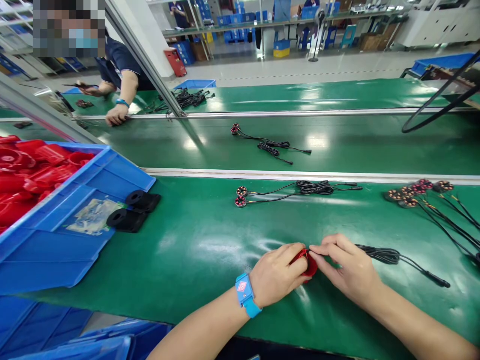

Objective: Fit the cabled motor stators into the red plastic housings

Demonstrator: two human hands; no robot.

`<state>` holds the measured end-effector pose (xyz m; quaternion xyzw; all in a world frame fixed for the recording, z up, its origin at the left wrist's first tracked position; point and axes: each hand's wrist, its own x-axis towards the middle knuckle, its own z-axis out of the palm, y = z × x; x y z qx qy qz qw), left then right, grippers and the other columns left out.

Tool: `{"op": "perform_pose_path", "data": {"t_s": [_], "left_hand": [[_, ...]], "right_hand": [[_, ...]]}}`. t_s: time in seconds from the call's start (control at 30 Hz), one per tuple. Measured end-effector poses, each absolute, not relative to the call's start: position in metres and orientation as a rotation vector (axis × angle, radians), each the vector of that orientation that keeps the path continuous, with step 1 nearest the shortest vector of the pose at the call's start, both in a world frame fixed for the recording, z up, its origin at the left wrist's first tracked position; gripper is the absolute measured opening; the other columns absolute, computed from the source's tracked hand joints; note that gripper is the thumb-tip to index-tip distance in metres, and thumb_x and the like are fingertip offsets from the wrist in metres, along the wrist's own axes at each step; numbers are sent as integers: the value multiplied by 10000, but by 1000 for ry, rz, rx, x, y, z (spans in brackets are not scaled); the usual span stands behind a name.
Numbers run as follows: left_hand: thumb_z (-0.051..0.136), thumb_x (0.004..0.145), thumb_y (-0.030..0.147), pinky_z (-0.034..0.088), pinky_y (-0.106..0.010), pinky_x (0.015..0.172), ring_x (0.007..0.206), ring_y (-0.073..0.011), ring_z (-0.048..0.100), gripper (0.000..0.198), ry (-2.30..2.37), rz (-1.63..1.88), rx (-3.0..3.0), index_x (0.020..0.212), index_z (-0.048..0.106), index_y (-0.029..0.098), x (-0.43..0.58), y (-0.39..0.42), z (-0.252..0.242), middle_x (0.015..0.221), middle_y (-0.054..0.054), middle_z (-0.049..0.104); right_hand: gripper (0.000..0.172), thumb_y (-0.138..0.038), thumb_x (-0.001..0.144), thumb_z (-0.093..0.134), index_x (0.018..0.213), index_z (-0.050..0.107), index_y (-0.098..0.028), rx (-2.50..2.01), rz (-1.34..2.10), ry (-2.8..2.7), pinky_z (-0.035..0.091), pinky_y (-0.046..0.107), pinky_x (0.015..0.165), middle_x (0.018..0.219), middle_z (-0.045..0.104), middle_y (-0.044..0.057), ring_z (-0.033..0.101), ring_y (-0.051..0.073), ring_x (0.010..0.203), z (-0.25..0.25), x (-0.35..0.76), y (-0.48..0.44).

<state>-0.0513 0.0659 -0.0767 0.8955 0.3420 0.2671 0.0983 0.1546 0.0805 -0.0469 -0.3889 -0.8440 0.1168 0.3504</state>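
Note:
Low over the green bench, my left hand, with a blue strap at its wrist, is closed around a red plastic housing. Close against the housing's opening, my right hand pinches a black cable between thumb and fingers. The cable's bundled coil trails to the right and ends in a black plug. What sits inside the housing is mostly hidden by my fingers. Beyond my hands lies a pair of small round motors with a coiled black cable.
A blue bin of red housings stands at left, with black parts beside it. More motors with cables lie at right. Another motor set rests past the white rail. A co-worker leans across the far bench.

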Motion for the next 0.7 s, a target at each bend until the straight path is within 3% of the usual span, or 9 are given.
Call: {"op": "perform_pose_path", "data": {"t_s": [0.2, 0.47, 0.53, 0.7], "left_hand": [[515, 987, 301, 583, -325, 852, 1028, -221, 629, 162, 1086, 822, 2678, 1029, 562, 152, -47, 64, -74, 1177, -106, 603], [541, 980, 301, 559, -340, 941, 1110, -233, 603, 179, 1031, 746, 2700, 1051, 566, 139, -50, 66, -75, 1243, -129, 578], [570, 969, 341, 566, -335, 926, 1090, -224, 608, 196, 1020, 721, 2665, 1027, 564, 154, -51, 68, -75, 1242, -111, 578], [620, 942, 339, 575, -334, 903, 1073, -225, 612, 197, 1011, 703, 2607, 1030, 557, 174, -54, 68, -75, 1234, -95, 571]], "right_hand": [[128, -125, 967, 517, 899, 623, -150, -961, -48, -2249, 499, 230, 621, 804, 601, 38, 594, 106, 678, -47, 148, 76], [222, -153, 997, 461, 883, 651, -172, -966, 6, -2329, 486, 248, 648, 816, 630, 51, 599, 133, 717, -52, 148, 81], [175, -186, 990, 497, 941, 665, -184, -983, 203, -2292, 513, 240, 692, 877, 642, 50, 618, 134, 772, -52, 152, 86], [114, -294, 944, 602, 986, 685, -227, -1076, 1139, -2025, 547, 227, 811, 977, 683, 18, 656, 133, 898, -50, 164, 97]]}}
